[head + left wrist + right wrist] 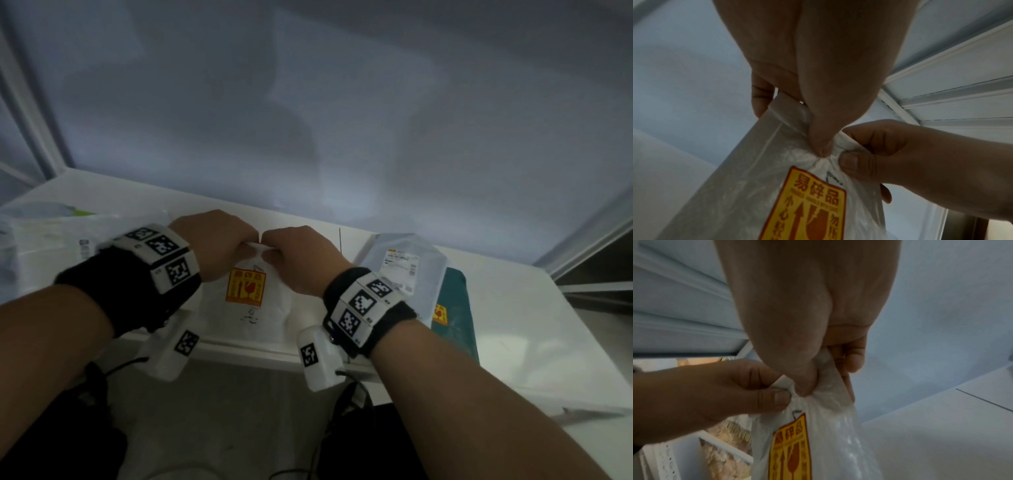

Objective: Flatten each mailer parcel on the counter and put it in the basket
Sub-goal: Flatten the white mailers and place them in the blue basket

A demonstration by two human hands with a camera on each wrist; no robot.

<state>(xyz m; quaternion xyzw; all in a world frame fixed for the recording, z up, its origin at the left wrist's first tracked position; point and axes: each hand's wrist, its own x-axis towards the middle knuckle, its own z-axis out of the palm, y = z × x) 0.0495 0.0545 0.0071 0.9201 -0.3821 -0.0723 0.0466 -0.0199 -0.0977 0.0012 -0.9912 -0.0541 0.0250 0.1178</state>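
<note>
A white mailer parcel [255, 317] with a yellow and red fragile sticker [245, 287] sits at the counter's front edge, between my wrists. My left hand [219, 241] pinches its top edge from the left; thumb and fingers curl on the plastic [777, 154]. My right hand [296, 255] pinches the same top edge from the right, thumb close to the left thumb [783, 398]. In the right wrist view the mailer [828, 443] hangs below the right hand [812, 381]. The left hand [818, 141] bunches the film just above the sticker [809, 204].
A grey mailer [407, 270] with a printed label lies right of my hands, on a dark green parcel [457, 329] with its own yellow sticker. More clear plastic mailers [44, 233] lie at the left. The white counter [534, 325] meets a pale wall behind.
</note>
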